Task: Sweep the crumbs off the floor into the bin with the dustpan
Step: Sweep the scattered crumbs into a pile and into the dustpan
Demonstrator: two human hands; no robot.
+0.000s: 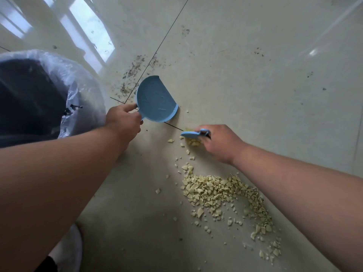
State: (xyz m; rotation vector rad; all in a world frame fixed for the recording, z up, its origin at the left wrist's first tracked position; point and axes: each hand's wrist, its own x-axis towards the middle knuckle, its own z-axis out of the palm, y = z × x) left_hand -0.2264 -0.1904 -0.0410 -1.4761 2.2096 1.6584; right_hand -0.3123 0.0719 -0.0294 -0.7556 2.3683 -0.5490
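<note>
My left hand (pixel 122 119) grips the short handle of a small blue dustpan (pixel 156 100), which is tilted above the tiled floor and looks empty. To its right, my right hand (pixel 218 142) holds a small blue hand brush (pixel 193 133) with pale bristles touching a few crumbs. A wide pile of pale yellow crumbs (pixel 218 193) lies on the floor below and right of the brush, trailing toward the lower right. The bin (pixel 29 95), dark inside and lined with a clear plastic bag, stands at the left, close to my left hand.
Dark specks of dirt (pixel 135 73) are scattered on the glossy tiles beyond the dustpan, along a dark grout line. A white shoe or slipper (pixel 72 246) shows at the bottom left. Window light reflects off the floor at the top left.
</note>
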